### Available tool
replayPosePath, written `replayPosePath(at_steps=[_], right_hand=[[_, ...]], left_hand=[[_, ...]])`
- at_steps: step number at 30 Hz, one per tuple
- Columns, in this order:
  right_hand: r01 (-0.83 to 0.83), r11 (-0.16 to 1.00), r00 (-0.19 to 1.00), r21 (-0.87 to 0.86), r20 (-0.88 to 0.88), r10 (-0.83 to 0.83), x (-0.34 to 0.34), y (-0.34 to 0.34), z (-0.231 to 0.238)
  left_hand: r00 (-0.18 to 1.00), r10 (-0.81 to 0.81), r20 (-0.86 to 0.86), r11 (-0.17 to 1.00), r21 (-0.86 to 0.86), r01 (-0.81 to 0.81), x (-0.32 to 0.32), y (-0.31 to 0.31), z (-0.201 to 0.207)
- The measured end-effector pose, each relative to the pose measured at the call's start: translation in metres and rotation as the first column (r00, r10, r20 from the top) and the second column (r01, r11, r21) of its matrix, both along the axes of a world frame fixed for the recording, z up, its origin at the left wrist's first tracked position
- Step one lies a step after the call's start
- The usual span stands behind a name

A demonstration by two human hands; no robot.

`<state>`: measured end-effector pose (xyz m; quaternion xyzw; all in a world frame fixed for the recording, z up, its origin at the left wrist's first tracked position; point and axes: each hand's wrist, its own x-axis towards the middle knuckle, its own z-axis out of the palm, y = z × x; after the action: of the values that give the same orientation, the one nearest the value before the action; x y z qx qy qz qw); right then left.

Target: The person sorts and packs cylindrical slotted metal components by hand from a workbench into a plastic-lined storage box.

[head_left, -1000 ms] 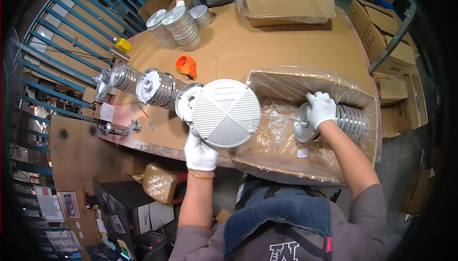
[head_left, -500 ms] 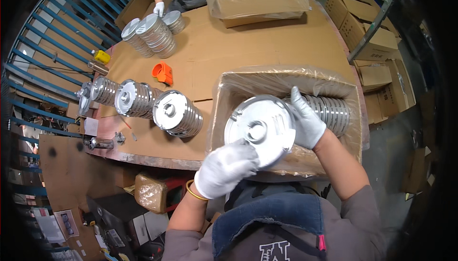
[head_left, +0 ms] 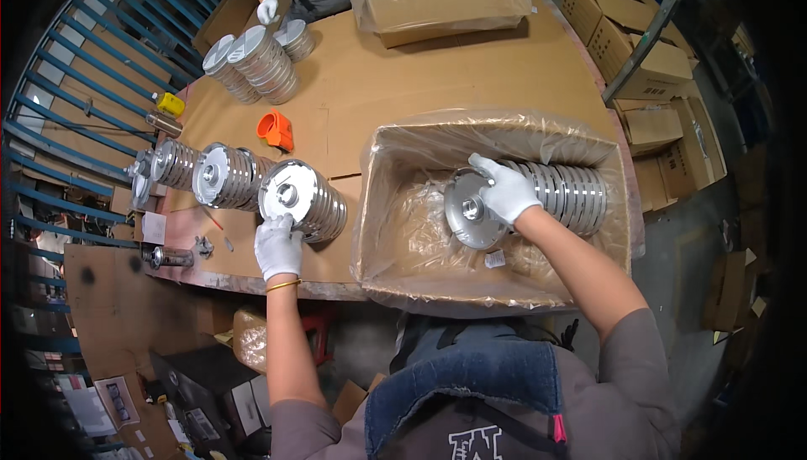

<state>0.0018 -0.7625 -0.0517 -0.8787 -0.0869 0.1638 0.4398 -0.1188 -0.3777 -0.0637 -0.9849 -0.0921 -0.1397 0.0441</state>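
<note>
My right hand [head_left: 503, 193], in a white glove, grips the rim of a round silver metal disc [head_left: 465, 218] inside the plastic-lined carton. That disc stands tilted at the left end of a row of similar discs [head_left: 572, 199]. My left hand [head_left: 278, 247], also gloved, has its fingers closed at the lower edge of the front metal disc [head_left: 287, 195] of a leaning stack on the table. This disc has a raised ring at its middle. Behind the left hand's stack, further discs [head_left: 216, 173] lean in a line toward the left.
The carton [head_left: 361, 216] stands at the table's near right. An orange tape dispenser [head_left: 276, 131] lies beyond the disc stacks. Across the table, a co-worker's gloved hand [head_left: 267, 10] hovers near more disc stacks [head_left: 262, 61], beside another lined carton [head_left: 445, 10]. Blue bars [head_left: 80, 111] run along the left.
The disc held in both hands above the carton has gone down against the row inside, with my right hand on it. My left hand has moved left to the stack on the table.
</note>
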Motion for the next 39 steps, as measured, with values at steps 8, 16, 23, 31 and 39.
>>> replayPosePath(at_steps=[8,16,23,31,39], right_hand=[[0.018,0.719,0.949,-0.694,0.238,0.206,0.009,0.025,-0.018],[-0.242,0.467,0.502,-0.851,0.302,0.811,-0.034,0.027,-0.03],[-0.083,-0.061,0.533,-0.995,-0.096,0.841,-0.046,0.018,-0.102],[-0.299,-0.11,0.464,-0.948,-0.245,0.851,-0.03,0.019,-0.069],[-0.445,0.828,0.756,-0.342,0.353,0.552,-0.025,-0.022,-0.006]], left_hand=[[0.959,-0.182,0.219,0.975,-0.083,0.204,0.008,0.0,0.011],[0.837,0.375,0.398,-0.188,-0.852,0.489,-0.012,-0.084,0.063],[0.957,0.187,0.222,-0.918,-0.307,0.25,-0.014,-0.135,0.061],[0.972,0.125,0.199,-0.953,-0.25,0.174,-0.027,-0.145,0.051],[0.979,0.013,0.205,-0.586,-0.792,0.173,-0.006,-0.162,0.063]])
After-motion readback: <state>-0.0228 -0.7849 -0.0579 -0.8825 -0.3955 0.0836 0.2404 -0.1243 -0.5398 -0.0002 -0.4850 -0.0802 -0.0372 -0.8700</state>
